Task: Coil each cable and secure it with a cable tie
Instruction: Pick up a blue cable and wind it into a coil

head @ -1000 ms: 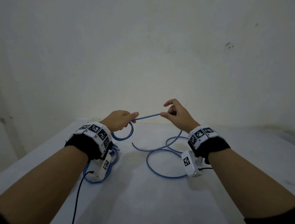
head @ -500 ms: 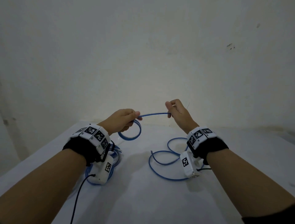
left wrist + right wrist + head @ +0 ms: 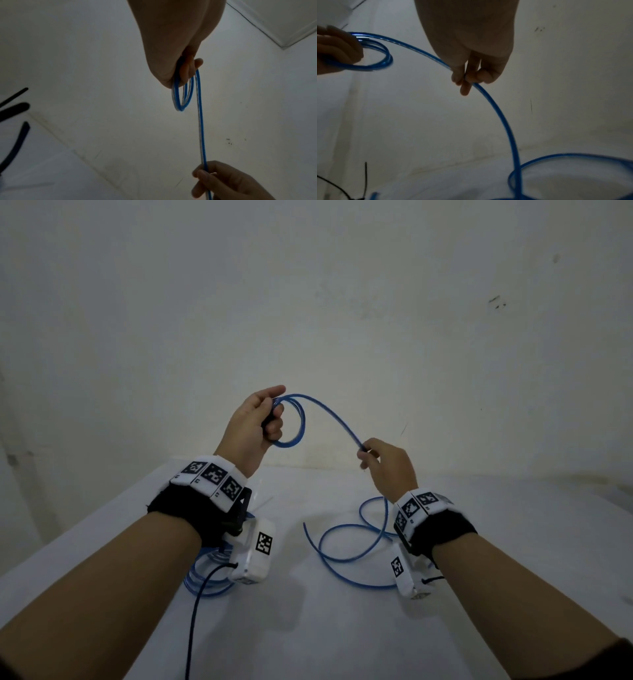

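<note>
A thin blue cable runs between my two hands above the white table. My left hand is raised and grips a small coil of a few loops; in the left wrist view the coil hangs from the curled fingers. My right hand, lower and to the right, pinches the cable between thumb and fingers. From there the cable drops to loose loops lying on the table.
A second blue coil lies on the table under my left wrist. A thin pale strip lies near it. A plain wall stands close behind the table. Thin black strands show at the lower left of the right wrist view.
My left hand has risen and turned upright with the coil. My right hand has dropped lower and to the right along the cable, and the stretch between the hands now arches downwards.
</note>
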The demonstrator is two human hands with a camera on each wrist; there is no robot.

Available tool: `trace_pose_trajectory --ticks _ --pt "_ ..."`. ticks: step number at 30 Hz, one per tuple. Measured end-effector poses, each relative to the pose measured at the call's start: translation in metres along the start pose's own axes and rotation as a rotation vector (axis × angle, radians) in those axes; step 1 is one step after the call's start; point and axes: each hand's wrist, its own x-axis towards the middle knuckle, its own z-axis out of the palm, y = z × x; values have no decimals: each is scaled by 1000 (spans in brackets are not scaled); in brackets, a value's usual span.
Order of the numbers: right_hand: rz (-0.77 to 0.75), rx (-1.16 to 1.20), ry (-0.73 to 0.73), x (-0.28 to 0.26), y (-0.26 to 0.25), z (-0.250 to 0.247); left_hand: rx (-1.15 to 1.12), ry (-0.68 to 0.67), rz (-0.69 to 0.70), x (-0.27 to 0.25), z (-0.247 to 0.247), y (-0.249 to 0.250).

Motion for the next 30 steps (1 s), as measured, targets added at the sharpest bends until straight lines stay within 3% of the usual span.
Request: trace_pose_trajectory --ticks 3,5,8,11,15,19,23,26,30 --pt "11 69 -229 -1 -10 7 -84 -9 35 2 5 -1" --pt "20 49 -393 -3 -17 12 -13 -8 86 4 9 -5" --pt "10 25 -550 -8 -27 17 281 -8 167 4 14 -15" --pt "-101 2 -595 -12 -41 17 658 -60 308 2 15 -32" --pt "-236 -26 -596 -9 -55 12 965 -179 382 0 8 -50" --pt "-324 -22 -466 -1 -58 0 1193 -258 231 -6 -3 -57" --pt "-336 -135 -337 5 -56 -2 1128 -270 91 -9 -1 -50" --pt "-310 -288 -221 3 -55 4 963 -257 71 -11 3 -43" --pt "-235 -360 -161 3 -47 8 977 -190 75 -13 0 -35"
